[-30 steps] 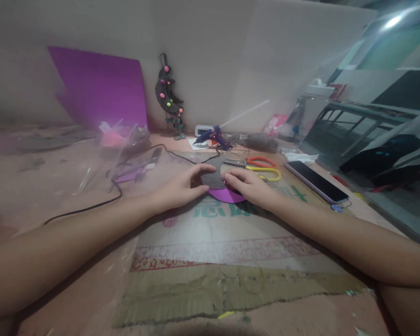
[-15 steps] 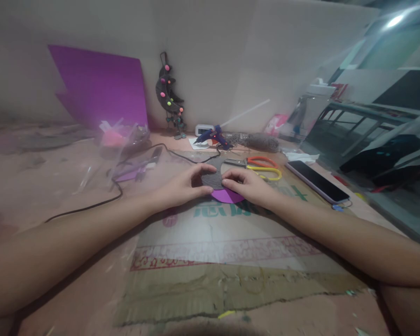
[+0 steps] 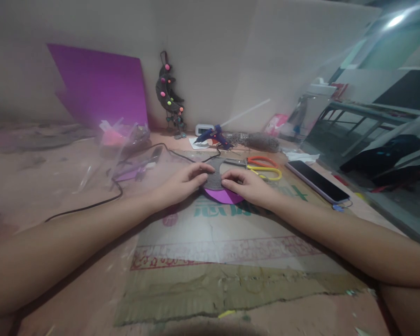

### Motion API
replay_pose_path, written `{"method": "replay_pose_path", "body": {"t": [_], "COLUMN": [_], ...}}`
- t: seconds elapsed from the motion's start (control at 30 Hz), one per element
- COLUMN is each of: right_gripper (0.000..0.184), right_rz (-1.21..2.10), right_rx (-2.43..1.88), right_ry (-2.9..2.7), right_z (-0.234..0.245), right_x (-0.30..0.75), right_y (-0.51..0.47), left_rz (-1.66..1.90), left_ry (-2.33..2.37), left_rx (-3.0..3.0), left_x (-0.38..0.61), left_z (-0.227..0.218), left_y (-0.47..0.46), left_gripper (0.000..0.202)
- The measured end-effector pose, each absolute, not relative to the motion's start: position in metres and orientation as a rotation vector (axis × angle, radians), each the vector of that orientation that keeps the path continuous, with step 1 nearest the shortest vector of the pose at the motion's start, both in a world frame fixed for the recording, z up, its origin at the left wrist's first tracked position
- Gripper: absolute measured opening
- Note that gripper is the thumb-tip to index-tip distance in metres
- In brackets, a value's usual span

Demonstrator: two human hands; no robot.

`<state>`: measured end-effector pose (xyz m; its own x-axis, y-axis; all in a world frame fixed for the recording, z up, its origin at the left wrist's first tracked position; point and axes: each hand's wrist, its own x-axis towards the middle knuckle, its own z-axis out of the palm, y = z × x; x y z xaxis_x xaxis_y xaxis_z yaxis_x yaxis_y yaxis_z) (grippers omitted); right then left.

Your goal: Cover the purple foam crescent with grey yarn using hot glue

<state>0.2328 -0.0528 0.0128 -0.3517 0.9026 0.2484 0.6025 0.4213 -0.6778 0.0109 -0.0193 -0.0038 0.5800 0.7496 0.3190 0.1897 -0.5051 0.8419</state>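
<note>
A grey, yarn-textured crescent (image 3: 215, 179) lies flat over a purple paper piece (image 3: 227, 197), whose curved edge shows below it. At the crescent's left side, my left hand (image 3: 192, 179) holds its edge with thumb and fingers. My right hand (image 3: 243, 183) is closed at the right, thumb and fingertips pinched on the crescent's inner edge. Its fingers cover part of the grey surface. Just behind the right hand lie scissors (image 3: 264, 169) with orange and yellow handles.
Cardboard (image 3: 210, 233) lies under the work. Behind stand a blue glue gun (image 3: 215, 136) with a glue stick, a grey yarn bundle (image 3: 257, 141) and a decorated crescent hanging (image 3: 168, 88). A phone (image 3: 318, 182) is at right, purple sheets (image 3: 105, 88) at left. A black cord (image 3: 119, 186) crosses the left side.
My left hand has shifted slightly left, its thumb drawn back to the crescent's edge, so more of the crescent and purple paper shows. The right hand stays nearly still.
</note>
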Motion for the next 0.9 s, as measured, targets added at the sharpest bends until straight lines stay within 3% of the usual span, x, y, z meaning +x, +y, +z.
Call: {"method": "replay_pose_path", "body": {"t": [0.27, 0.43, 0.9], "right_gripper": [0.019, 0.019, 0.024], "right_rz": [0.664, 0.647, 0.586], "right_rx": [-1.280, -1.266, -1.240], "right_ry": [-2.049, -2.030, -2.097], "right_z": [0.0152, 0.0158, 0.0167], "right_x": [0.2312, 0.2321, 0.2315], "right_y": [-0.0538, -0.0539, -0.0564], "left_rz": [0.923, 0.999, 0.792], "left_ry": [0.739, 0.783, 0.908], "left_rx": [1.871, 1.909, 2.104], "left_x": [0.0102, 0.0110, 0.0079], "left_z": [-0.0005, 0.0025, 0.0057], "left_y": [-0.0213, -0.0193, -0.0190], "left_gripper": [0.043, 0.037, 0.033]}}
